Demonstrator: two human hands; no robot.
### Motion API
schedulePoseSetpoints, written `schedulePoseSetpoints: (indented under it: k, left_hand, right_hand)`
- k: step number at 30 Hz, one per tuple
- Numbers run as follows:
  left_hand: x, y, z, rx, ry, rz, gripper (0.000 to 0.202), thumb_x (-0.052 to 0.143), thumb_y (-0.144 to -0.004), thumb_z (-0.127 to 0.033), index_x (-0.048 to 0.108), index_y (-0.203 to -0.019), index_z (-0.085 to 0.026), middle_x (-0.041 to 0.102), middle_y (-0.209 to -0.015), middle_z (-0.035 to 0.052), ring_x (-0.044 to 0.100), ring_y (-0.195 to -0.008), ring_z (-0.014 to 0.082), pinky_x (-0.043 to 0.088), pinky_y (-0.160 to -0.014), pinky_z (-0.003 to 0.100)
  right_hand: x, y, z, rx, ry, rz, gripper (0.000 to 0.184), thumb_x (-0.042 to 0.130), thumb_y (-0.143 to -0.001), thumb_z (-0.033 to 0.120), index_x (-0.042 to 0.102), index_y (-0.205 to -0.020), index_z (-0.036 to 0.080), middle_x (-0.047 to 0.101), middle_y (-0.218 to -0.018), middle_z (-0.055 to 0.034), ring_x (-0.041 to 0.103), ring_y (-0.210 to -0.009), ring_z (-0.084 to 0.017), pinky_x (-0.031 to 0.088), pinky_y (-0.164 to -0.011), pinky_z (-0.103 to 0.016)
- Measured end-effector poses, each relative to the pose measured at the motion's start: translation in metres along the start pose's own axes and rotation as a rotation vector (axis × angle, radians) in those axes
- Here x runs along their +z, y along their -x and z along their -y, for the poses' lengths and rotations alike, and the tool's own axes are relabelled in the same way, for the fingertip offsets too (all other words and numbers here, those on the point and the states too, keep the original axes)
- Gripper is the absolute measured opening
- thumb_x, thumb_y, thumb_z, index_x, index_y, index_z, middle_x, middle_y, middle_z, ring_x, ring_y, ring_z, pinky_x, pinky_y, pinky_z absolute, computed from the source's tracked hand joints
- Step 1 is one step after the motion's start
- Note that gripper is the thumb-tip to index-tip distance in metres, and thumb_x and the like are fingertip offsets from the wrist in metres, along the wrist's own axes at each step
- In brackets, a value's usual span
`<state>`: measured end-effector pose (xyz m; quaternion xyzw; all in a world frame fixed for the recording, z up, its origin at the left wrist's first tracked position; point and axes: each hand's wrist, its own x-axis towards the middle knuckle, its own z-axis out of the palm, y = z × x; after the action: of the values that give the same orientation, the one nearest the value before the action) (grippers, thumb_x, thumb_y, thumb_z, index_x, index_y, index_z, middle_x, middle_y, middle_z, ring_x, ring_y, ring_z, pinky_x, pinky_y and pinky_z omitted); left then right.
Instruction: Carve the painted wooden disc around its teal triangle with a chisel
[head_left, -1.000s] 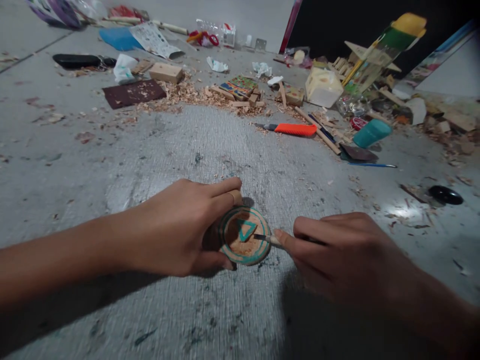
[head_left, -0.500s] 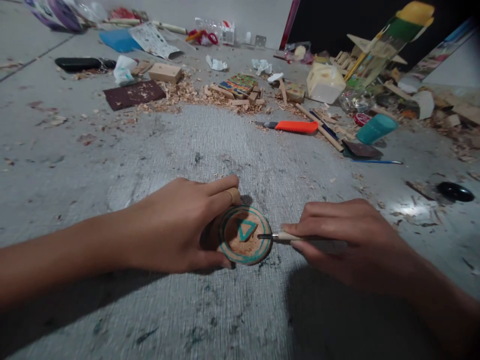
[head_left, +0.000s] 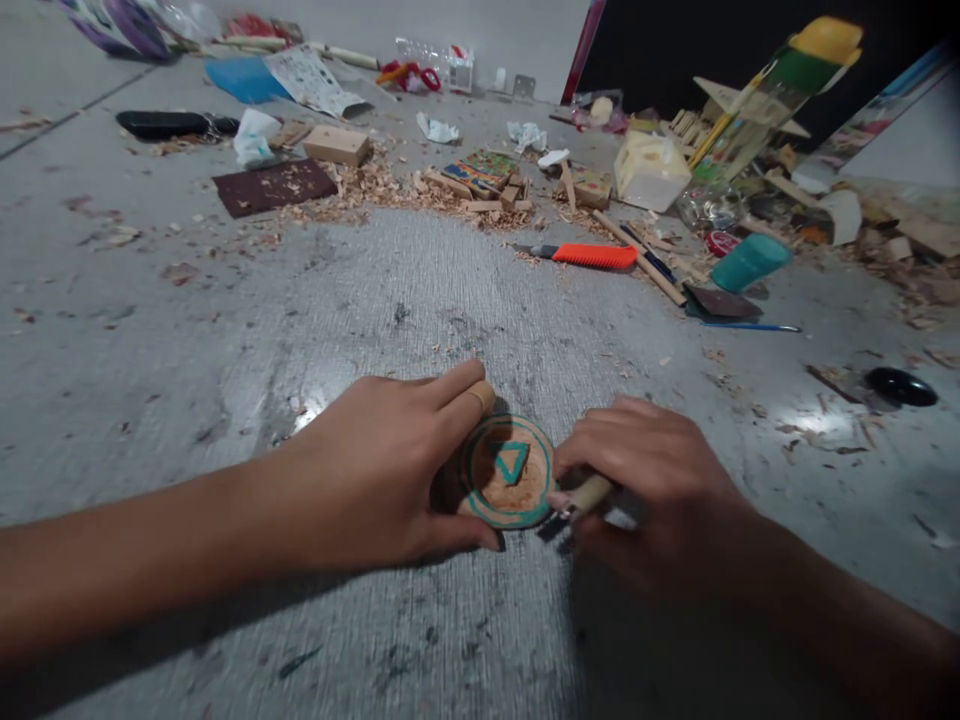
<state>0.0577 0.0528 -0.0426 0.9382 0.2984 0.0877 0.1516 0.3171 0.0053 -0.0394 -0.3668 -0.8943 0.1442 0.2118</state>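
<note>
A round wooden disc [head_left: 517,500] lies on the grey floor, its hollowed face marked with green rings and a raised green-edged triangle. My left hand [head_left: 405,450] grips the disc's left side between thumb and fingers, with a ring on one finger. At the disc's right edge, my right hand [head_left: 645,470] is closed around the light wooden handle of a carving tool [head_left: 592,495]. The tool's metal tip is blurred and points down beside the rim. A fingertip of my right hand is at the disc's right edge; whether it touches is unclear.
Ahead lies an orange utility knife [head_left: 596,256], beside wooden sticks and a teal cylinder [head_left: 751,262]. Behind are wood shavings [head_left: 360,195], brown sandpaper [head_left: 274,186], a wooden block [head_left: 337,146] and crumpled tissue. A black oval object [head_left: 900,386] rests at right.
My right hand has lifted the carving tool off the disc's face and turned it down beside the right rim. The disc and my left hand appear slightly further right.
</note>
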Motion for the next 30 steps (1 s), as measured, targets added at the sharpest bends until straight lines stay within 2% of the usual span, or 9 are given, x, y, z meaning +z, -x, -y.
schedulePoseSetpoints:
  k: [6, 10, 13, 19, 25, 30]
  left_hand:
    - [0.006, 0.002, -0.010, 0.005, 0.008, -0.032, 0.059, 0.071, -0.086, -0.075, 0.051, -0.099, -0.021, 0.057, -0.092, 0.0015, 0.055, -0.060, 0.0168, 0.031, -0.052, 0.031]
    - [0.009, 0.003, -0.011, 0.003, -0.006, -0.053, 0.061, 0.071, -0.086, -0.076, 0.050, -0.098, -0.021, 0.057, -0.092, 0.0015, 0.054, -0.058, 0.0167, 0.028, -0.051, 0.031]
    - [0.011, 0.003, -0.011, 0.011, -0.002, -0.063, 0.061, 0.070, -0.086, -0.076, 0.049, -0.097, -0.021, 0.056, -0.092, 0.0010, 0.053, -0.058, 0.0159, 0.029, -0.051, 0.031]
    - [0.012, 0.002, -0.012, -0.003, -0.019, -0.055, 0.062, 0.065, -0.087, -0.080, 0.051, -0.096, -0.020, 0.057, -0.092, 0.0022, 0.054, -0.058, 0.0159, 0.031, -0.051, 0.031]
    - [0.011, 0.004, -0.011, -0.008, -0.031, -0.065, 0.064, 0.063, -0.087, -0.082, 0.051, -0.097, -0.020, 0.059, -0.092, 0.0028, 0.057, -0.059, 0.0175, 0.032, -0.051, 0.032]
    - [0.012, 0.004, -0.009, -0.001, -0.013, -0.047, 0.063, 0.065, -0.087, -0.080, 0.052, -0.102, -0.020, 0.061, -0.096, 0.0034, 0.059, -0.063, 0.0182, 0.034, -0.053, 0.031]
  right_hand:
    - [0.014, 0.001, 0.012, 0.154, -0.039, -0.062, 0.019, 0.059, -0.077, 0.012, 0.065, -0.093, 0.021, 0.072, -0.082, -0.0002, 0.062, -0.072, -0.017, 0.039, -0.067, -0.030]
    - [0.016, 0.000, 0.013, 0.252, -0.029, -0.080, 0.015, 0.061, -0.078, 0.012, 0.066, -0.089, 0.021, 0.063, -0.068, 0.0043, 0.052, -0.056, -0.012, 0.035, -0.060, -0.027]
    - [0.017, 0.000, 0.013, 0.268, -0.034, -0.086, 0.018, 0.061, -0.073, 0.012, 0.067, -0.088, 0.021, 0.060, -0.065, 0.0060, 0.051, -0.055, -0.011, 0.035, -0.060, -0.026]
    - [0.019, 0.000, 0.015, 0.307, -0.017, -0.080, 0.009, 0.061, -0.082, 0.014, 0.067, -0.083, 0.021, 0.055, -0.059, 0.0065, 0.047, -0.052, -0.010, 0.032, -0.058, -0.026]
    - [0.019, -0.004, 0.014, 0.349, -0.027, -0.029, 0.009, 0.060, -0.085, 0.016, 0.066, -0.080, 0.021, 0.050, -0.056, 0.0076, 0.043, -0.050, -0.010, 0.029, -0.055, -0.026]
    - [0.004, -0.004, 0.015, 0.356, -0.080, 0.072, 0.008, 0.063, -0.082, 0.018, 0.064, -0.075, 0.023, 0.046, -0.052, 0.0088, 0.041, -0.049, -0.010, 0.029, -0.052, -0.025]
